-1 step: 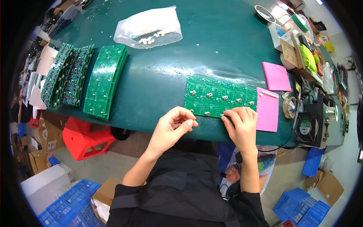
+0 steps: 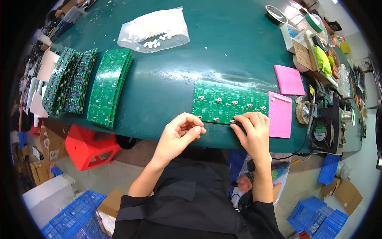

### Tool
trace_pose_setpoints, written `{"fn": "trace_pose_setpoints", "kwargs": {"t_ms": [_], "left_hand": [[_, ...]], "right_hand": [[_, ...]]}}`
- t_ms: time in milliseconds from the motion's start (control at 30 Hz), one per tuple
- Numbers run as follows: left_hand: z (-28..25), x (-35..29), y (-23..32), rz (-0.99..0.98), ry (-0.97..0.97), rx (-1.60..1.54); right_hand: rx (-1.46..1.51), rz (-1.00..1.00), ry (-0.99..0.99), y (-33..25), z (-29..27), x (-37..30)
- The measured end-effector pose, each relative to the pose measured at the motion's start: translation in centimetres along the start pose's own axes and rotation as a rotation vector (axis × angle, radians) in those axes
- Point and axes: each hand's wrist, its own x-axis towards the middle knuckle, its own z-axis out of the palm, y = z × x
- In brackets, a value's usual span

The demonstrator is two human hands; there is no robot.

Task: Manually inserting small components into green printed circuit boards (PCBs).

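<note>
In front of me on the green table lies a green circuit board panel [image 2: 223, 91], with a row of small round metal-and-white parts [image 2: 218, 100] across its middle and a few more along its near edge. My right hand [image 2: 254, 133] reaches over that near edge; its thumb and index finger close around a small pale part [image 2: 232, 121] on the board. Just off the board's near left corner is my left hand [image 2: 181, 133], fingers curled and thumb bent towards them. Whatever it may hold is hidden.
Pink foam pads [image 2: 280, 123] adjoin the board's right side, one carrying a row of small white pieces [image 2: 282, 97]. A clear bag of white pieces [image 2: 155, 34] lies farther back. Stacked circuit boards [image 2: 107, 85] stand at left; a black fan [image 2: 320, 133] and solder spool [image 2: 347, 118] sit right.
The table and its objects sit slightly farther left in the view. Both hands keep nearly the same pose, the right one still pinching at the board's near edge.
</note>
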Motion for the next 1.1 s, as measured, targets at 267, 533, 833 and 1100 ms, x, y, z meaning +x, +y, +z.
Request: {"fn": "trace_pose_setpoints", "kwargs": {"t_ms": [267,533,833,1100], "left_hand": [[-4.0,2.8,3.4,0.174,0.052,0.214],[-11.7,15.7,4.1,0.678,0.541,1.181],[-12.0,18.9,4.7,0.715,0.604,1.363],[1.0,6.0,3.7,0.098,-0.159,0.022]], "right_hand": [[0.012,0.405,0.113,8.2,-2.7,0.4],[-0.071,0.401,0.19,10.2,-0.1,-0.6],[0.761,0.605,0.339,7.7,-2.2,-1.8],[1.131,0.567,0.296,-2.3,-2.7,-1.5]]}}
